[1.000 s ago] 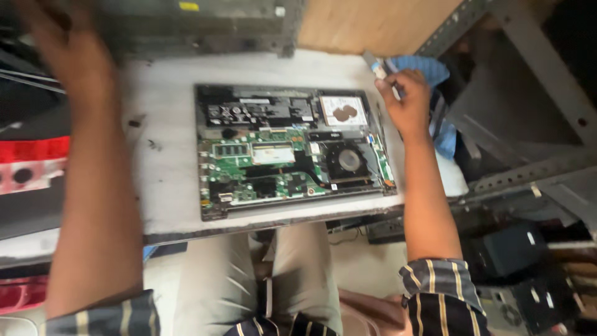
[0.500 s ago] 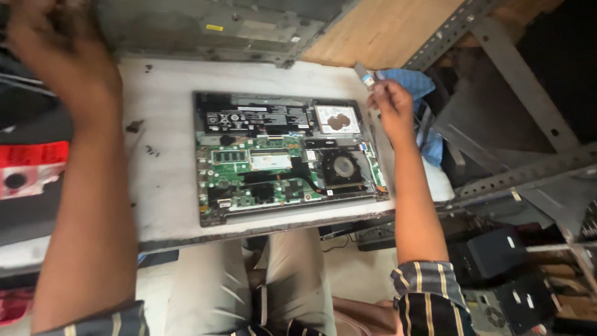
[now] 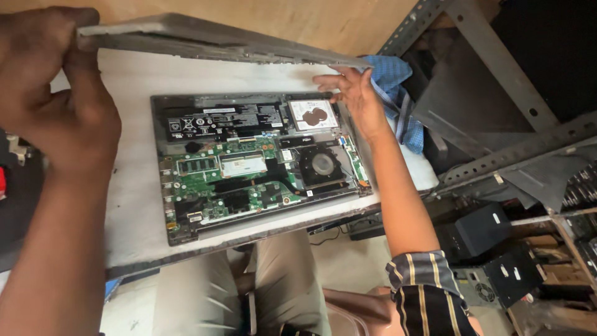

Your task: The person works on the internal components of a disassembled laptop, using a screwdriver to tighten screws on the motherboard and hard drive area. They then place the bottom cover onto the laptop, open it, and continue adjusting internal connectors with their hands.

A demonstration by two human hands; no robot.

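The grey laptop bottom cover (image 3: 217, 43) was held along the frame's top, gripped by the left hand (image 3: 53, 93) and right hand (image 3: 351, 99) with fingers clamped on its ends, above the opened laptop (image 3: 255, 162) on the desk (image 3: 134, 205).

Table: a white table top (image 3: 134, 205), a bit dirty.
On it: an open laptop (image 3: 249, 165) lying flat, its green board and black fan showing.
Right edge: a blue cloth (image 3: 398, 99) lies there.
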